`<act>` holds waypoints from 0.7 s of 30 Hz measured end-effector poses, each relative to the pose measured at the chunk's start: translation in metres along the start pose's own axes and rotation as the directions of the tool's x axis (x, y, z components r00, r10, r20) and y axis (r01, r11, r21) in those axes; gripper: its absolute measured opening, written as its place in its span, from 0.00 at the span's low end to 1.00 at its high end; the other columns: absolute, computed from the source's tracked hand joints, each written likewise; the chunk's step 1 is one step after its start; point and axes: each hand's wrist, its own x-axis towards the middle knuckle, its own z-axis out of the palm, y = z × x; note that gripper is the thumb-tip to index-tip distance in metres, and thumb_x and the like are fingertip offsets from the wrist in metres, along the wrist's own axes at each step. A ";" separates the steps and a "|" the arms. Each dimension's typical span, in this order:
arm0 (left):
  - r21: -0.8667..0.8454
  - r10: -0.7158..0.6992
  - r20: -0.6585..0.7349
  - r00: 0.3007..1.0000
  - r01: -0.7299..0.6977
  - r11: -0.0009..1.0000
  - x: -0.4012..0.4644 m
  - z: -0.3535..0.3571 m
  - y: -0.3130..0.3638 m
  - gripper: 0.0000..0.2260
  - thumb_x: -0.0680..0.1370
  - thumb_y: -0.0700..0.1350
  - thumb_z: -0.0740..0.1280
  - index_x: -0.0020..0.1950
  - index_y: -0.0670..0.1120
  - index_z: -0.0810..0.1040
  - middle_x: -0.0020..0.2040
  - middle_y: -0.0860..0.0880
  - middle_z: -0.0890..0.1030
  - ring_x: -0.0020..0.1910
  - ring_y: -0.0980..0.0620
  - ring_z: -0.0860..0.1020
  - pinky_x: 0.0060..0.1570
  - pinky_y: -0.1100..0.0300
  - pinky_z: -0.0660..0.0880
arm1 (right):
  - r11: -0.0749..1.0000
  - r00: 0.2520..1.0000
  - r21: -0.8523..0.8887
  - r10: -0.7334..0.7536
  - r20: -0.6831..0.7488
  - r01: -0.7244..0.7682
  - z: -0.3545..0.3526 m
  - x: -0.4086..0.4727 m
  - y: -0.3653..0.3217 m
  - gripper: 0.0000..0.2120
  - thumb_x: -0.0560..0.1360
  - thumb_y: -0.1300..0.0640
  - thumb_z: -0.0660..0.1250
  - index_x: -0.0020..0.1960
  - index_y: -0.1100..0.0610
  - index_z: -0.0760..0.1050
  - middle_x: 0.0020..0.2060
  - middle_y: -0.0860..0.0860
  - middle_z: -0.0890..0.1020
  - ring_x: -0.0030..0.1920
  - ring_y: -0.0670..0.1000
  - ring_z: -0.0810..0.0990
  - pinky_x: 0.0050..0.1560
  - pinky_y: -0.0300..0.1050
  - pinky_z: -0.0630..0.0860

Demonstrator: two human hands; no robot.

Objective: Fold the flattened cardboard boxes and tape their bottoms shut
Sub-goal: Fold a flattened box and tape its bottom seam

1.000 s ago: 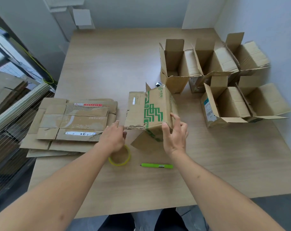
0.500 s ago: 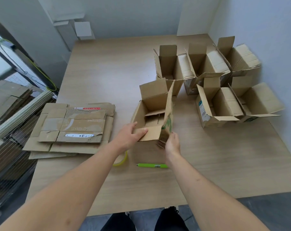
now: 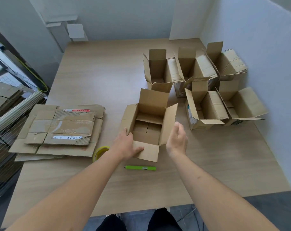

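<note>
- Legs in dark trousers [image 3: 164, 220] are being shown at the bottom edge, below the near edge of the wooden table [image 3: 141, 189].
- A green pen-like tool [image 3: 140, 168] is being left flat on the table, just in front of the open box and between the two forearms.
- A roll of yellowish tape [image 3: 99, 151] is being partly hidden behind the left wrist, beside the stack's near right corner.
- The open box [image 3: 148, 129] is being kept upright in the middle of the table, mouth up, all four top flaps spread outward and its bottom flaps seen closed inside.
- The box's near left corner is being gripped by the left hand [image 3: 126, 145]: the thumb is being laid over the near flap, with the fingers wrapped round the left side.
- The right hand [image 3: 177, 140] is being held just beside the box's right flap, fingers loose and slightly curved, nothing being grasped; whether it is touching the flap cannot be told.
- A stack of flattened boxes [image 3: 61, 130] is being kept on the table's left side.
- Five folded boxes [image 3: 206, 90] are being kept open-topped in a cluster at the far right, near the wall.
</note>
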 end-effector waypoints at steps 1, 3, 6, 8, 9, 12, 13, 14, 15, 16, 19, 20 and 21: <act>0.002 0.001 -0.004 1.000 -0.001 1.000 -0.001 0.002 0.002 0.41 0.77 0.71 0.65 0.79 0.42 0.66 0.83 0.39 0.54 0.80 0.39 0.61 0.78 0.47 0.62 | 0.991 0.994 -0.082 -0.106 -0.010 0.105 -0.002 0.002 0.001 0.23 0.84 0.43 0.55 0.75 0.49 0.68 0.69 0.52 0.73 0.68 0.54 0.73 0.57 0.46 0.68; -0.002 0.004 -0.018 1.000 -0.004 1.000 -0.001 0.007 0.005 0.43 0.77 0.70 0.65 0.80 0.42 0.62 0.82 0.40 0.55 0.79 0.38 0.62 0.77 0.48 0.63 | 0.870 0.965 -0.419 -0.251 0.080 0.261 -0.003 0.009 0.006 0.27 0.80 0.46 0.63 0.77 0.50 0.64 0.76 0.52 0.64 0.70 0.55 0.70 0.60 0.49 0.72; -0.034 0.018 -0.009 1.000 -0.018 0.999 0.000 0.009 0.007 0.47 0.78 0.69 0.66 0.85 0.43 0.50 0.83 0.41 0.52 0.80 0.39 0.61 0.77 0.48 0.62 | 0.507 0.913 -0.765 -0.306 0.269 0.396 -0.002 0.017 0.016 0.29 0.78 0.48 0.67 0.76 0.57 0.66 0.81 0.58 0.56 0.79 0.59 0.58 0.75 0.53 0.63; -0.069 0.053 0.002 0.999 -0.053 0.996 0.002 0.009 0.008 0.49 0.78 0.68 0.66 0.86 0.45 0.44 0.84 0.43 0.51 0.80 0.40 0.62 0.77 0.48 0.64 | 0.437 0.917 -0.807 -0.220 0.332 0.397 0.001 0.020 0.023 0.36 0.79 0.45 0.66 0.80 0.63 0.59 0.81 0.60 0.54 0.82 0.60 0.51 0.80 0.54 0.54; -0.082 0.076 0.005 0.997 -0.075 0.994 0.003 0.009 0.008 0.50 0.78 0.68 0.67 0.86 0.46 0.42 0.84 0.44 0.50 0.81 0.41 0.61 0.77 0.48 0.64 | 0.416 0.917 -0.817 -0.179 0.357 0.399 0.002 0.022 0.027 0.39 0.80 0.45 0.65 0.81 0.65 0.55 0.82 0.61 0.52 0.82 0.60 0.49 0.81 0.54 0.50; -0.052 0.120 0.013 0.993 -0.120 0.991 0.006 0.012 0.012 0.48 0.80 0.66 0.65 0.85 0.44 0.42 0.86 0.46 0.44 0.83 0.45 0.55 0.79 0.50 0.60 | 0.411 0.895 -0.795 -0.172 0.412 0.445 0.004 0.027 0.037 0.36 0.83 0.52 0.62 0.82 0.66 0.47 0.82 0.60 0.48 0.82 0.59 0.47 0.81 0.53 0.48; -0.043 0.129 0.015 0.991 -0.129 0.991 0.008 0.013 0.013 0.47 0.81 0.66 0.64 0.85 0.43 0.42 0.86 0.47 0.42 0.83 0.45 0.55 0.79 0.50 0.59 | 0.427 0.882 -0.772 -0.191 0.432 0.471 0.003 0.030 0.038 0.36 0.83 0.57 0.62 0.82 0.65 0.45 0.82 0.60 0.47 0.82 0.58 0.47 0.81 0.52 0.49; -0.036 0.141 0.010 0.990 -0.141 0.989 0.010 0.014 0.014 0.46 0.81 0.66 0.63 0.85 0.43 0.43 0.86 0.48 0.41 0.84 0.45 0.54 0.80 0.49 0.59 | 0.430 0.865 -0.751 -0.207 0.457 0.500 0.001 0.034 0.038 0.36 0.82 0.63 0.63 0.82 0.63 0.45 0.82 0.60 0.46 0.82 0.58 0.47 0.80 0.51 0.51; -0.021 0.158 0.002 0.987 -0.158 0.987 0.012 0.015 0.016 0.45 0.82 0.66 0.62 0.85 0.43 0.43 0.86 0.48 0.40 0.84 0.45 0.53 0.80 0.49 0.57 | 0.423 0.847 -0.735 -0.220 0.484 0.530 -0.001 0.038 0.037 0.37 0.81 0.67 0.63 0.83 0.61 0.46 0.82 0.60 0.45 0.82 0.58 0.46 0.80 0.50 0.52; 0.010 0.173 -0.010 0.985 -0.173 0.985 0.014 0.017 0.019 0.44 0.82 0.66 0.60 0.85 0.43 0.43 0.86 0.47 0.40 0.84 0.44 0.50 0.81 0.49 0.54 | 0.413 0.832 -0.724 -0.228 0.506 0.553 -0.004 0.042 0.037 0.37 0.80 0.71 0.62 0.83 0.60 0.48 0.82 0.60 0.44 0.82 0.58 0.46 0.80 0.50 0.53; 0.185 0.213 -0.069 0.975 -0.198 0.963 0.022 0.020 0.029 0.42 0.83 0.68 0.54 0.85 0.41 0.46 0.85 0.46 0.39 0.85 0.44 0.43 0.83 0.49 0.44 | 0.420 0.811 -0.695 -0.259 0.524 0.583 -0.010 0.057 0.036 0.38 0.78 0.74 0.62 0.83 0.59 0.50 0.82 0.59 0.43 0.83 0.58 0.45 0.80 0.51 0.55; 0.241 0.227 -0.078 0.971 -0.203 0.949 0.025 0.022 0.035 0.41 0.83 0.68 0.53 0.85 0.40 0.47 0.85 0.45 0.38 0.84 0.44 0.41 0.83 0.49 0.42 | 0.420 0.804 -0.686 -0.268 0.531 0.593 -0.011 0.062 0.036 0.39 0.77 0.74 0.63 0.83 0.59 0.50 0.82 0.59 0.43 0.83 0.58 0.45 0.80 0.51 0.55; 0.272 0.233 -0.079 0.969 -0.204 0.940 0.027 0.024 0.041 0.41 0.84 0.68 0.51 0.85 0.39 0.48 0.85 0.45 0.38 0.84 0.45 0.40 0.82 0.50 0.41 | 0.417 0.796 -0.679 -0.272 0.541 0.604 -0.013 0.067 0.036 0.40 0.77 0.74 0.63 0.83 0.58 0.49 0.82 0.59 0.43 0.83 0.58 0.44 0.79 0.51 0.55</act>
